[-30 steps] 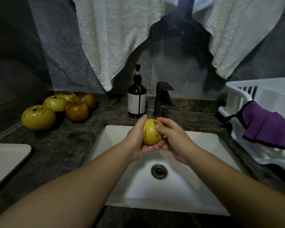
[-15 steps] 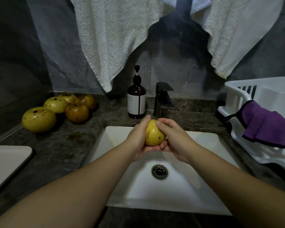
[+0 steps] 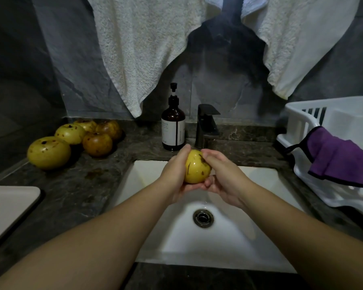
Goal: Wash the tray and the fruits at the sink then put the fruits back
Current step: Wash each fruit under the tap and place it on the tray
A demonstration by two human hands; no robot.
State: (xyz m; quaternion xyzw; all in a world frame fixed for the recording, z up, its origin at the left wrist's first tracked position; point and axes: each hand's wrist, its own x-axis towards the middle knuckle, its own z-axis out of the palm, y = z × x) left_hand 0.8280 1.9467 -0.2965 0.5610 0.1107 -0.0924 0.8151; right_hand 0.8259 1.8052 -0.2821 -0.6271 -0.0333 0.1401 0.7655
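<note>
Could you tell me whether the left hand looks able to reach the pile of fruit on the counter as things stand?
Probably yes: the fruit pile lies on the left hand's side with bare counter between, but it must first release the fruit it holds.

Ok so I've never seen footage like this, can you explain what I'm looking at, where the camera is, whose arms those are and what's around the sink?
There is no machine here: a person wears one camera on the head, looking forward and down, so the arms are their own. The left hand and right hand together hold a spotted yellow fruit over the white sink, below the dark faucet. Five more fruits sit on the dark counter to the left. A brown pump bottle stands beside the faucet. At right, a white dish rack carries a purple cloth. At the left edge is a pale flat tray. White towels hang above.
</note>
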